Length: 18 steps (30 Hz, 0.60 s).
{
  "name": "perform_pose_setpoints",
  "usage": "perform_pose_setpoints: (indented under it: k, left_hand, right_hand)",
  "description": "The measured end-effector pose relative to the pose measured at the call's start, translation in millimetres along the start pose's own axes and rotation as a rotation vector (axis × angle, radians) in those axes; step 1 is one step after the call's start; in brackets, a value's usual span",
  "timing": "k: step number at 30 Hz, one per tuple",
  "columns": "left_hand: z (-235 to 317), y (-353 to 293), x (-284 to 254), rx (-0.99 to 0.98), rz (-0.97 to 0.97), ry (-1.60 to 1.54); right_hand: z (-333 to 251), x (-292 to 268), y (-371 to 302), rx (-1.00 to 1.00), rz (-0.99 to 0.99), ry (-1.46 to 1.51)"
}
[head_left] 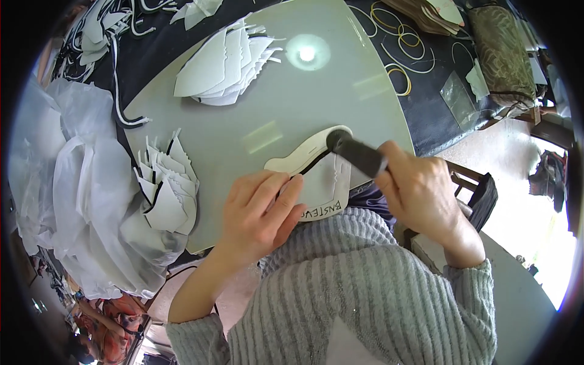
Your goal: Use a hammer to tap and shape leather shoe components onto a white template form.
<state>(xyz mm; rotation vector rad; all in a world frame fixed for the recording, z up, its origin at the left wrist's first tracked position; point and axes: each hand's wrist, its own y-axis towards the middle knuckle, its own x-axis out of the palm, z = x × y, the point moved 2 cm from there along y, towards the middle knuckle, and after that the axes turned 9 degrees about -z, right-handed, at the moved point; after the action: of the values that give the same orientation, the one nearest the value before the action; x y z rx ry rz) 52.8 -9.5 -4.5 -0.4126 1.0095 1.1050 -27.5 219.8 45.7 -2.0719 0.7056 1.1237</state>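
Note:
A cream, curved shoe-part piece [304, 157] lies on a pale grey-green work board [292, 103], over a white pattern sheet [331, 188] with handwriting. My left hand [264, 204] presses flat on the near end of the piece. My right hand [420, 188] grips a dark cylindrical hammer-like tool [356, 152], whose head rests on the far curved end of the piece. A thin dark strip runs along the piece's edge under the tool.
Two stacks of white cut pieces lie on the board, one at the back [225, 64] and one at the left edge [167, 191]. White plastic bags [73, 182] bulge at the left. Yellow rubber bands [401, 42] and a patterned bag [502, 52] lie on black cloth at the right.

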Motion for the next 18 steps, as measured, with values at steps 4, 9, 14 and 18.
perform_pose_setpoints:
  k: [4, 9, 14, 18]
  left_hand:
    - [3, -12, 16, -0.024, 0.029, 0.098]
    - [6, -6, 12, -0.035, 0.047, 0.167]
    - [19, 20, 6, -0.107, 0.128, 0.055]
    - [25, 42, 20, -0.351, -0.175, -0.040]
  right_hand:
    - [-2, 4, 5, -0.069, 0.040, -0.021]
    - [-2, -10, 17, -0.028, 0.049, 0.005]
    - [15, 19, 23, -0.124, 0.030, -0.005]
    - [23, 14, 32, -0.134, 0.159, 0.334]
